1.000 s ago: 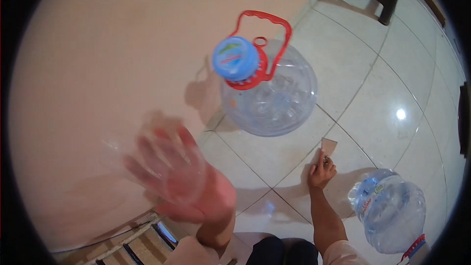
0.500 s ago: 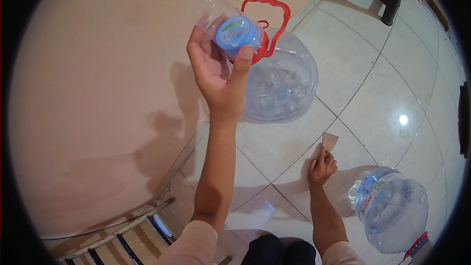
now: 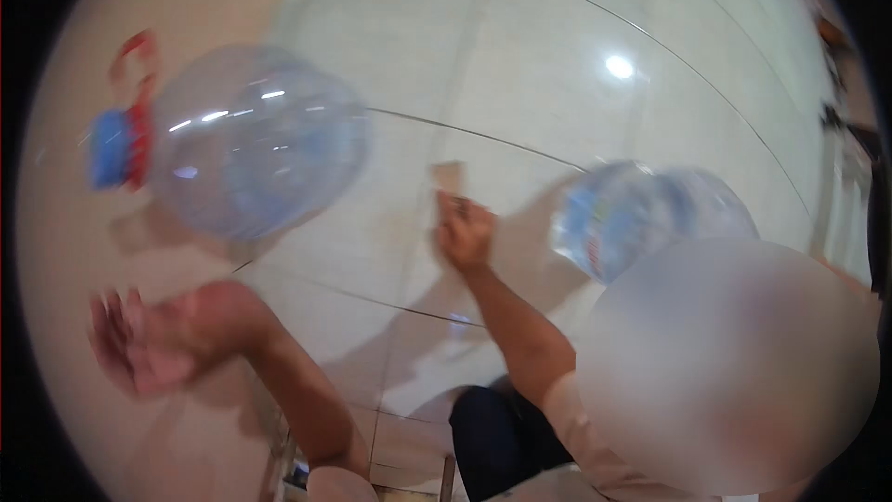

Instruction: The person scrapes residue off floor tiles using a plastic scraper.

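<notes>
A large clear bottle (image 3: 269, 139) with a blue cap (image 3: 110, 149) and a red handle (image 3: 139, 65) stands or leans at the upper left, cap toward the wall. Below it, apart from the bottle, my left hand (image 3: 172, 339) is smeared by motion, its fingers loosely curled and apart, nothing visible in it. My right hand (image 3: 466, 234) is closed round a small flat scraper (image 3: 449, 175), whose tan blade points away over the floor. To the right of that hand is a second clear bottle (image 3: 641, 209), its lower part hidden by a blurred pale oval.
White floor tiles (image 3: 539, 56) with dark joints lie under the bottles. A beige wall (image 3: 74, 242) runs along the left. The blurred pale oval (image 3: 725, 363) covers the lower right. Dark trousers show at the bottom.
My left hand has let go of the blue-capped bottle and dropped to the lower left. The view has turned, shifting both bottles and my right hand leftward. My right hand still holds the scraper.
</notes>
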### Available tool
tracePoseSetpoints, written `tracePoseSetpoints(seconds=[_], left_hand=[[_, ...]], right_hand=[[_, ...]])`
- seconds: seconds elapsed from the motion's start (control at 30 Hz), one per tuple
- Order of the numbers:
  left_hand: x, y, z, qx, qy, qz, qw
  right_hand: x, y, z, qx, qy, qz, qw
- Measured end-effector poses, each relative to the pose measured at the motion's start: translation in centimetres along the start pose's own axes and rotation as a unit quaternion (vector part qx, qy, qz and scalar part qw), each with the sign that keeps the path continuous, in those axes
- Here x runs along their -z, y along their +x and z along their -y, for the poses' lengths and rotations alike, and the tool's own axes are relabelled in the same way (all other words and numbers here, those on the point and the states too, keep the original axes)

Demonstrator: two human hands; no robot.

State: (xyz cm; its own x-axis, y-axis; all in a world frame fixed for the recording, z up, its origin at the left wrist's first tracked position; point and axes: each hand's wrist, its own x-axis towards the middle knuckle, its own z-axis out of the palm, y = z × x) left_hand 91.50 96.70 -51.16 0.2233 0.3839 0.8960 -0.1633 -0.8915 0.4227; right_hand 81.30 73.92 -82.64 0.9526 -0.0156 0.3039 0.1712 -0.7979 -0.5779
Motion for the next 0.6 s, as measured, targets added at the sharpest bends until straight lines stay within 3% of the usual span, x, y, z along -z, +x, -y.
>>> tracePoseSetpoints(seconds=[0.03,0.07,0.13,0.2,0.23,0.3,0.4,0.5,0.6], left_hand=[[0.0,-2.2,-2.5,0.03,-0.056,-0.003,0.998],[-0.2,-4.8,-5.4,0.043,-0.157,0.1,0.982],[-2.3,-9.3,-12.1,0.074,-0.377,0.381,0.841],[-4.6,-11.5,-19.3,0.039,-0.504,0.509,0.697],[-5.1,-11.6,-22.8,0.025,-0.544,0.538,0.643],[-5.7,-12.2,-28.6,0.027,-0.598,0.546,0.587],[-7.2,-13.8,-34.3,0.007,-0.63,0.528,0.57],[-8.0,-14.4,-36.3,0.0,-0.637,0.516,0.573],[-8.1,-13.9,-36.5,0.066,-0.677,0.556,0.478]], right_hand=[[0.7,0.3,0.4,-0.025,-0.041,0.044,0.998],[1.3,0.5,0.7,-0.035,-0.054,0.055,0.996],[0.1,-0.1,0.3,-0.026,-0.028,0.042,0.998],[0.9,0.5,0.6,-0.026,-0.053,0.054,0.997],[1.2,0.7,0.6,-0.026,-0.065,0.06,0.996],[1.1,0.6,0.4,-0.028,-0.072,0.057,0.995],[0.8,0.7,0.6,-0.033,-0.066,0.049,0.996],[0.8,1.1,0.6,-0.035,-0.061,0.042,0.997],[1.1,1.3,0.6,-0.035,-0.06,0.038,0.997]])
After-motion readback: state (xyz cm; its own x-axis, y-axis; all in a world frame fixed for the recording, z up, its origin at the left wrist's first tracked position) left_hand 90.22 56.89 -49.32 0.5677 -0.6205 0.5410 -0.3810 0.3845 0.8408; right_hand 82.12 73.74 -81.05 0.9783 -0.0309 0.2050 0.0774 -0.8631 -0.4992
